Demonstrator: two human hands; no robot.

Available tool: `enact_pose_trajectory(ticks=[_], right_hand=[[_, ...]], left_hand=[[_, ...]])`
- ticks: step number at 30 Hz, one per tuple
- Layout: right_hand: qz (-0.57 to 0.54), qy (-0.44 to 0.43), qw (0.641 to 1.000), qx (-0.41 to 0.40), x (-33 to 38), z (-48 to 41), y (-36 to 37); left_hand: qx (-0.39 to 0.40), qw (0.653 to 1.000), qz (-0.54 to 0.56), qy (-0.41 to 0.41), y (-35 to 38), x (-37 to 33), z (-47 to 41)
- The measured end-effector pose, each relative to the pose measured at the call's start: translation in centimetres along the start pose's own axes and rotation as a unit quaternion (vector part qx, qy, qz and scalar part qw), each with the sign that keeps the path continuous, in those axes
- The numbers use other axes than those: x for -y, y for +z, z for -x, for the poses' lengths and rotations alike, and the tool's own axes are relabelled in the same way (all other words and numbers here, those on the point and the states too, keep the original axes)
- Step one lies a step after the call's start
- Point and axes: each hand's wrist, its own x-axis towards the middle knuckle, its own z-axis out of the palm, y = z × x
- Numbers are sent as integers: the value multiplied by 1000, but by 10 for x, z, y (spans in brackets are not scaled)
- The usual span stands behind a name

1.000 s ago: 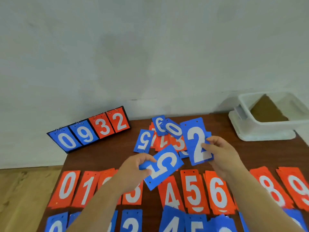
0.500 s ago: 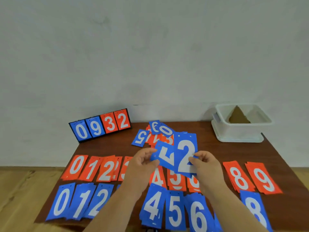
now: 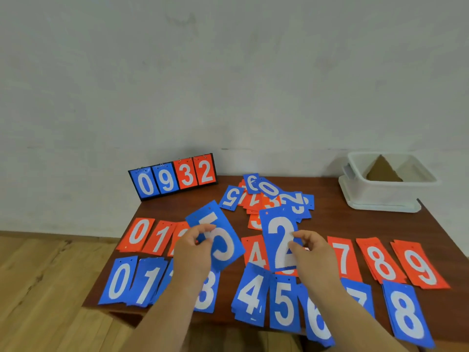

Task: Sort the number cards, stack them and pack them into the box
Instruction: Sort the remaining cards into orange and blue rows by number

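Note:
My left hand (image 3: 194,250) holds a blue 5 card (image 3: 218,235) above the table, tilted. My right hand (image 3: 313,252) holds a blue 2 card (image 3: 279,240) upright by its right edge. Below them lie a row of red cards, from the red 0 (image 3: 138,232) to the red 9 (image 3: 420,266), and a nearer row of blue cards, from the blue 0 (image 3: 118,280) to the blue 8 (image 3: 407,316). An unsorted heap of red and blue cards (image 3: 266,199) lies behind. The white box (image 3: 383,191) stands at the back right.
A flip scoreboard (image 3: 173,175) showing 0932 stands at the table's back left, against the wall. The brown table (image 3: 342,224) ends at the left over a wooden floor (image 3: 45,280). The white box rests on its lid with brown card inside.
The two held cards have come apart: the blue 5 moved left with my left hand, the blue 2 stayed with my right. The view has pulled back, showing more of the rows.

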Motion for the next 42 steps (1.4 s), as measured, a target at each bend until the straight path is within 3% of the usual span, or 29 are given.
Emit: enact_pose_trajectory(ticks=[14, 17, 22, 30, 33, 36, 39, 42], right_hand=[[115, 51, 988, 91, -23, 15, 211], [153, 95, 974, 136, -48, 20, 256], [259, 85, 944, 186, -90, 24, 306], [430, 21, 885, 180, -119, 26, 325], [377, 30, 909, 176, -102, 31, 323], [224, 65, 956, 178, -74, 38, 311], [114, 102, 965, 214, -49, 49, 289], [75, 97, 974, 192, -44, 53, 260]], left_hand=[[-82, 990, -30, -113, -192, 89, -106], [-60, 988, -36, -137, -220, 110, -118], [-2, 985, -60, -163, -242, 136, -130], [51, 977, -124, -166, -247, 151, -135], [80, 977, -135, -142, -239, 148, -137], [126, 973, -157, -109, -221, 142, -137], [183, 966, -159, -85, -187, 135, -133], [252, 955, -142, -66, -144, 125, -124]])
